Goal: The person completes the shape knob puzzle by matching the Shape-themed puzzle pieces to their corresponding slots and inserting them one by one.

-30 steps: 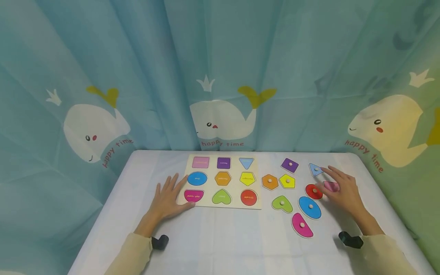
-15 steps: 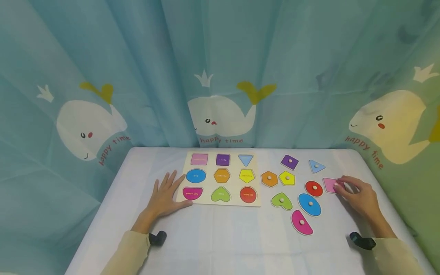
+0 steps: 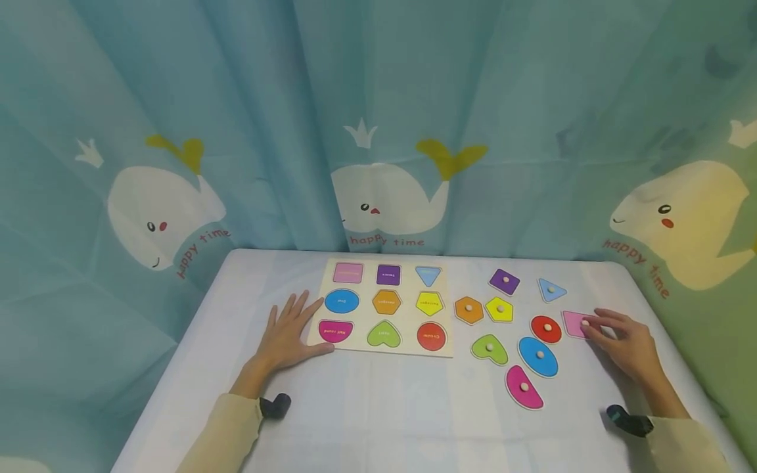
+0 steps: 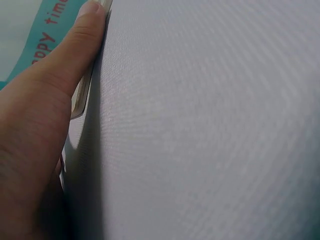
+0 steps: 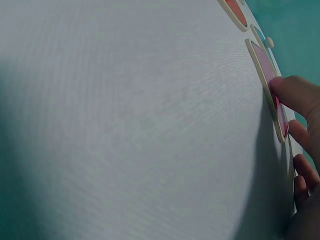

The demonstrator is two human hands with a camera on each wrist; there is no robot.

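Right hand (image 3: 628,341): thumb and forefinger pinch at the round knob of the pink rectangle piece; in the right wrist view the thumb covers the knob, so the exact grip there is hard to make out.
Pink rectangle piece (image 3: 572,320): at the right of the loose pieces, below the blue triangle piece (image 3: 551,290) and just beside the red circle piece (image 3: 545,329).
Its look: light pink face with a pale border and a pale knob; only the right wrist view gives its thick, pale side, with a shadow on the cloth nearby.
Left hand (image 3: 286,338): fingers spread at the left side of the puzzle board (image 3: 363,286), thumb at its lower corner.
Left wrist view: the thumb large and close, with the board's pale side edge behind it; the spread fingers show in the head view alone.
Puzzle board: flat on the white cloth (image 3: 378,407), nine coloured, labelled shapes in three rows, its pink rectangle in a far corner.
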